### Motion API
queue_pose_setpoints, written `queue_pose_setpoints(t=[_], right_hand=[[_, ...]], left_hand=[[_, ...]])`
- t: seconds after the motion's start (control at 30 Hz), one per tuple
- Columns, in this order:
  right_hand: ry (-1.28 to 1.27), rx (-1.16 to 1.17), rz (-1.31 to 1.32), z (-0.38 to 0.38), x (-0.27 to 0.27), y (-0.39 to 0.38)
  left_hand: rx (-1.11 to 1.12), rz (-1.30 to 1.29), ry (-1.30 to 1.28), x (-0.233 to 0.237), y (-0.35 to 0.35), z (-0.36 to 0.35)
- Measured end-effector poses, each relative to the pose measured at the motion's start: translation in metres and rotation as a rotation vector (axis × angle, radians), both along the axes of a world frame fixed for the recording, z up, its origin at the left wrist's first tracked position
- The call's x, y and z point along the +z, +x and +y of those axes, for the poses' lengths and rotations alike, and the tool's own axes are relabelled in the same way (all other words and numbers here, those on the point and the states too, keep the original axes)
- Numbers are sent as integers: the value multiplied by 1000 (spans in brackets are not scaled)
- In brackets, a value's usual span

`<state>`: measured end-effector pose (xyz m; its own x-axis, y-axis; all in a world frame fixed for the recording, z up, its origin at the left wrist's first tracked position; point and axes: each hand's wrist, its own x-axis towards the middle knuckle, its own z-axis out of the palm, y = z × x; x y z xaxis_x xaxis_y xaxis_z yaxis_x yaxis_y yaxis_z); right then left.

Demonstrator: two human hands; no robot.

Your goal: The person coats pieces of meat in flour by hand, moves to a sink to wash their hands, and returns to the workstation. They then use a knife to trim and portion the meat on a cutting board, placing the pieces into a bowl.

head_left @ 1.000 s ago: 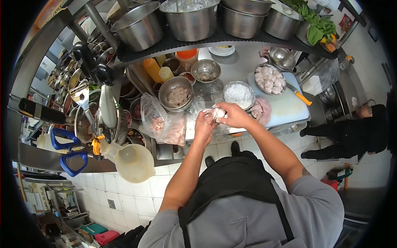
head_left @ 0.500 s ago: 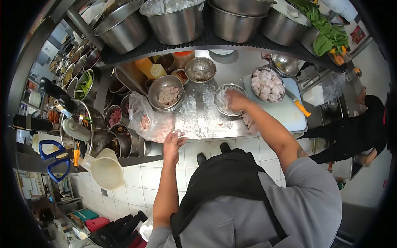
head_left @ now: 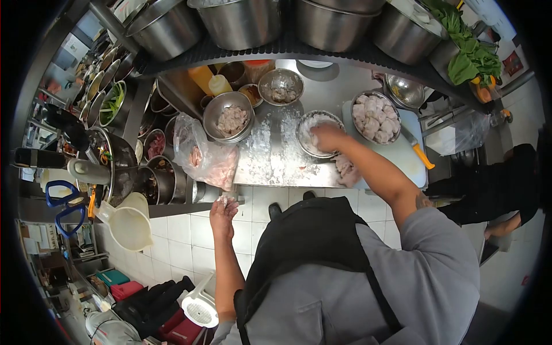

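My right hand (head_left: 329,138) reaches into a metal bowl of white powder (head_left: 311,123); its fingers are down in the bowl and mostly hidden. My left hand (head_left: 223,217) hangs in front of the counter edge, palm up, fingers loosely curled and apart, with whitish residue on the tips. Just above it lies a clear plastic bag of pale raw meat (head_left: 202,158). To the right of the powder bowl stands a bowl heaped with white-coated pieces (head_left: 376,118). More raw meat pieces (head_left: 347,171) lie at the counter's front edge.
White powder is scattered over the steel counter (head_left: 270,155). A bowl of meat pieces (head_left: 233,121) and a smaller bowl (head_left: 280,87) stand behind. An orange-handled knife (head_left: 424,156) rests on the cutting board (head_left: 391,164). Pots line the overhead shelf (head_left: 241,63). Another person (head_left: 489,187) stands at right.
My left hand has drawn back from the plastic bag, down and to the left, past the counter edge. My right hand stays in the powder bowl. The view has shifted slightly.
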<state>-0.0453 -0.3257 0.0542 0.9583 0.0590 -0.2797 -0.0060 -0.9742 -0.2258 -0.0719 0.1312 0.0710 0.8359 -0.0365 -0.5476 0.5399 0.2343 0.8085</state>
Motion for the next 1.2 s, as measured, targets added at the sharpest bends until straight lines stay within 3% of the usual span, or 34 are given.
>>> queue_pose_setpoints(t=[0.1, 0.2, 0.3, 0.5, 0.6, 0.7, 0.8, 0.9, 1.0, 1.1, 1.2], right_hand=[[-75, -4, -96, 2, 7, -2], [127, -29, 133, -2, 3, 8], [-87, 108, -139, 3, 0, 1], [137, 36, 67, -4, -4, 5], [-60, 48, 30, 6, 8, 1], [101, -2, 71, 5, 20, 5], [166, 119, 43, -16, -39, 11], [47, 46, 25, 4, 11, 3], [210, -46, 62, -8, -9, 13], [41, -5, 82, -1, -15, 7], [21, -49, 36, 4, 14, 8]], left_hand=[[31, -15, 6, 4, -1, 0], [37, -8, -20, 9, 0, 0], [42, -1, -23, 6, 1, 0], [62, -28, -19, 0, 0, 2], [47, -8, -37, -5, 1, 3], [56, -30, -44, -7, 2, 5], [57, -24, -46, -9, 4, 5], [55, -14, -29, -2, 5, 2], [63, -26, -43, -6, 6, 4], [60, -13, -46, -6, 8, 4], [73, -29, -43, 0, 9, 2]])
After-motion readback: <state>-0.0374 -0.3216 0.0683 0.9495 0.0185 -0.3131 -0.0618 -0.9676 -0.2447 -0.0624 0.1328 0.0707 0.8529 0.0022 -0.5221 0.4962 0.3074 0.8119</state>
